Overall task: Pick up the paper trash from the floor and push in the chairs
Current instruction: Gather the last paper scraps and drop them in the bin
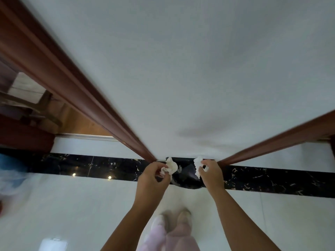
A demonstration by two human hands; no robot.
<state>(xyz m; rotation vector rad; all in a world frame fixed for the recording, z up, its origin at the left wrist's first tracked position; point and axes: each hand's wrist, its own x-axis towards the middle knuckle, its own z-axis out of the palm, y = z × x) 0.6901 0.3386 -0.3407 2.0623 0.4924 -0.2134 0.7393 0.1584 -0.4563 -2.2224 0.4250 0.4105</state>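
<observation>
2 bare hands held out in front, near each other but apart, both forearms bare down to the bottom edge of the view.

Left hand (154, 175): fingers curled in, thumb and fingertips pinching a crumpled white paper wad (170, 168), most of it sticking out above the knuckles. Right hand (212, 175): fingers likewise curled, gripping a second paper wad (198, 164), white and crumpled, part poking up past the thumb and part hanging below. Both wads off the floor, level with each other, not touching.

Between the 2 hands, a dark glossy shape (186, 180), possibly a bag; hard to tell apart from the black marble strip (90, 165) running across the view just behind it.

Above the strip, a plain white wall (181, 69), flanked by 2 reddish-brown frames: left door frame (72, 78) and right door frame (272, 144), both slanting in toward the hands. Through the left doorway, wooden furniture (36, 104) with legs, too blurred to name as a chair.

Below the hands, pale glossy floor tiles (72, 205), 2 feet in light slippers (181, 216) and pink trousers (177, 240). At the far left, a blue and white blur (9, 171); at the bottom left, a small white object (52, 243) on the tiles, unclear.
</observation>
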